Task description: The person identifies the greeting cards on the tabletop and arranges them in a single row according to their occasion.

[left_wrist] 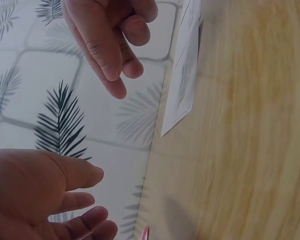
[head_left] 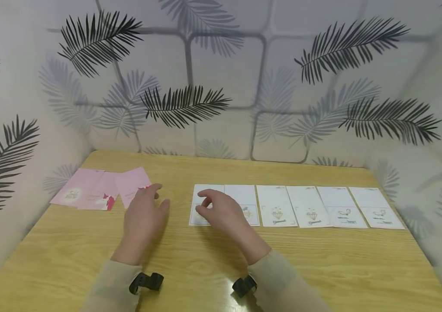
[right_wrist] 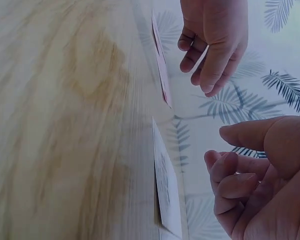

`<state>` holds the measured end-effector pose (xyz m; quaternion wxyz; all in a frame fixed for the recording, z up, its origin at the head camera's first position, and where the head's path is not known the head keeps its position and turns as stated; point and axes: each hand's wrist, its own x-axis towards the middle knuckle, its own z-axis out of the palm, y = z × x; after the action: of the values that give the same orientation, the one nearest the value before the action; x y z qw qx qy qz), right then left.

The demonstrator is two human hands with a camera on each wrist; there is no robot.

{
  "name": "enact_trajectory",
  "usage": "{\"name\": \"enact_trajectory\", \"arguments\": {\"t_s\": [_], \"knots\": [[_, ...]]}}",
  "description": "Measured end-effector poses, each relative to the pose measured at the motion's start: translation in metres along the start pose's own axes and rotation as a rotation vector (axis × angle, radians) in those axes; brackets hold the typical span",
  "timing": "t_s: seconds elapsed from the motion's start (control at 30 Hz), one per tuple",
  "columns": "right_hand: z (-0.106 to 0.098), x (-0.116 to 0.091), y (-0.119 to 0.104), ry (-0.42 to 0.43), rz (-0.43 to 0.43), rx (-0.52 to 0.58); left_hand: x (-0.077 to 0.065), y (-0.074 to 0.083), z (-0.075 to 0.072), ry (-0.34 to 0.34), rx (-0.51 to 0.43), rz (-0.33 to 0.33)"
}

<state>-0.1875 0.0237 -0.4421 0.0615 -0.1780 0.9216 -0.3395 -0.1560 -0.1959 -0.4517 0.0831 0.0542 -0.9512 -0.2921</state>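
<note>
My left hand (head_left: pixel 143 221) hovers above the table just right of three overlapping pink cards, its fingers loosely bent and holding nothing. The nearest pink card (head_left: pixel 129 184) is partly behind the fingers. Over the leftmost white cards is my right hand (head_left: pixel 224 214), hiding part of them; the left wrist view shows the gap between both hands. In the right wrist view the thumb and fingers of the right hand (right_wrist: pixel 267 175) are apart, with nothing between them. One white card (head_left: pixel 240 195) has a printed lower half, and beside it lies a card with a gold diamond (head_left: pixel 277 201).
More white cards continue the row rightward, ending in a card with a small drawing and lettering (head_left: pixel 376 208). Two other pink cards (head_left: pixel 69 184) lie at the left edge of the wooden table (head_left: pixel 189 273). A leaf-patterned wall (head_left: pixel 228 138) stands behind.
</note>
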Motion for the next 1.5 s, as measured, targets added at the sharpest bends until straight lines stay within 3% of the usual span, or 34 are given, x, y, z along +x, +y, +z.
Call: {"name": "enact_trajectory", "arguments": {"t_s": [0.3, 0.6, 0.83, 1.03, 1.27, 1.5], "knots": [[0.016, 0.02, -0.02, -0.06, -0.005, 0.074, 0.008, -0.033, -0.026, 0.035, -0.047, -0.066], [0.029, 0.038, -0.034, -0.082, 0.007, 0.126, 0.015, -0.059, -0.04, 0.061, -0.003, -0.14], [0.041, 0.051, -0.04, -0.094, 0.046, 0.173, 0.02, -0.072, -0.042, 0.073, 0.006, -0.182], [0.054, 0.062, -0.049, -0.097, 0.056, 0.108, 0.021, -0.084, -0.042, 0.081, 0.022, -0.222], [0.07, 0.074, -0.061, -0.077, 0.063, 0.097, 0.027, -0.095, -0.038, 0.095, 0.043, -0.208], [0.083, 0.079, -0.07, -0.079, 0.098, 0.137, 0.029, -0.101, -0.03, 0.064, 0.068, -0.211]]}}
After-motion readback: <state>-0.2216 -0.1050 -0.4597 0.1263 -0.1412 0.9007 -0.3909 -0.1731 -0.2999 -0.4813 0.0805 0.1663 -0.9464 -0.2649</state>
